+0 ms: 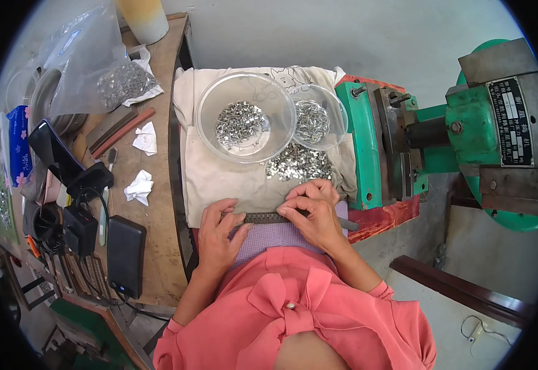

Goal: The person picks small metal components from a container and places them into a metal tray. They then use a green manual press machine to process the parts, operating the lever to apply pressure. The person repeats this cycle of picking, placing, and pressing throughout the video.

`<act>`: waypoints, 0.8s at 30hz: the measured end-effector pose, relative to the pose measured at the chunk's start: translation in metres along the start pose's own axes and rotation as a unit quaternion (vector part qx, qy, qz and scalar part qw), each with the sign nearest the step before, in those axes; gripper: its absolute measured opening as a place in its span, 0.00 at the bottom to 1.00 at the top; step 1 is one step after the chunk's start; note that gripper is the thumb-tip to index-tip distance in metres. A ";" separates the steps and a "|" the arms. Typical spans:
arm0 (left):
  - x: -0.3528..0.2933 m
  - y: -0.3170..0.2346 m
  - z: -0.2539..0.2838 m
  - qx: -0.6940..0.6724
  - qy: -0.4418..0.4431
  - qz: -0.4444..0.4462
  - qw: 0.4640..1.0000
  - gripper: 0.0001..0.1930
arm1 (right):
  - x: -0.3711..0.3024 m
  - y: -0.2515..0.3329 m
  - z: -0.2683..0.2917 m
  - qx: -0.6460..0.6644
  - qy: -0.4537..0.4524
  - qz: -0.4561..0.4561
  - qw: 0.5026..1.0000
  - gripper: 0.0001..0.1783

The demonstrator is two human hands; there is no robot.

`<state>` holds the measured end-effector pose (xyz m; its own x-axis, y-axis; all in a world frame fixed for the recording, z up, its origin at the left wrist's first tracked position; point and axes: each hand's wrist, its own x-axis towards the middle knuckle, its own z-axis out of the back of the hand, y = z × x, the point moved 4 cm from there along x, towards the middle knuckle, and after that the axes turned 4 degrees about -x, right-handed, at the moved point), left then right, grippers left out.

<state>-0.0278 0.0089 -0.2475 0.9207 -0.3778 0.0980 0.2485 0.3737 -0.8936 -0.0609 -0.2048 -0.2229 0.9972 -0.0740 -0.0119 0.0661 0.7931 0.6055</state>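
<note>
Head view. Dark toothed strip (265, 217) lies between the two hands, in front of the person's body, over the near edge of the beige cloth (210, 176) and the purple checked cloth (268, 239). Long axis: left to right, roughly square to the person's facing direction; row of teeth visible along the exposed length. Right end hidden; a grey bar end (348, 224) shows beyond the right wrist, cannot tell if same piece.

Left hand (219, 237): half curled, thumb and forefinger holding the strip's left end. Right hand (317, 213): narrow, fingertips drawn together on the strip; cannot tell whether they grip it or a small part.

Markings: dark rectangular plate (511, 123) with pale characters and boxed fields, on the green machine (474, 137), right. Blue packet (18, 145), far left: pale lettering, pink flowers. Black power bank (127, 253) on bench (161, 246): small lit display. Beige cloth: line-drawn animal figure near far edge.
</note>
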 end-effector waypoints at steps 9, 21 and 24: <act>-0.001 0.001 -0.001 -0.001 -0.005 -0.007 1.000 0.13 | 0.000 0.002 -0.002 -0.038 -0.012 0.019 0.999 0.07; -0.001 0.002 -0.001 -0.004 -0.006 -0.007 1.000 0.13 | 0.007 0.002 0.005 -0.048 0.020 0.032 0.998 0.09; 0.000 0.001 -0.001 -0.004 -0.004 -0.005 1.000 0.13 | 0.008 0.000 0.007 -0.051 0.035 0.034 0.998 0.07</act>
<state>-0.0280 0.0086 -0.2489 0.9203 -0.3753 0.1106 0.2557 0.3631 -0.8960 -0.0536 -0.2098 -0.2172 0.9993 0.0212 -0.0320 -0.0014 0.8522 0.5231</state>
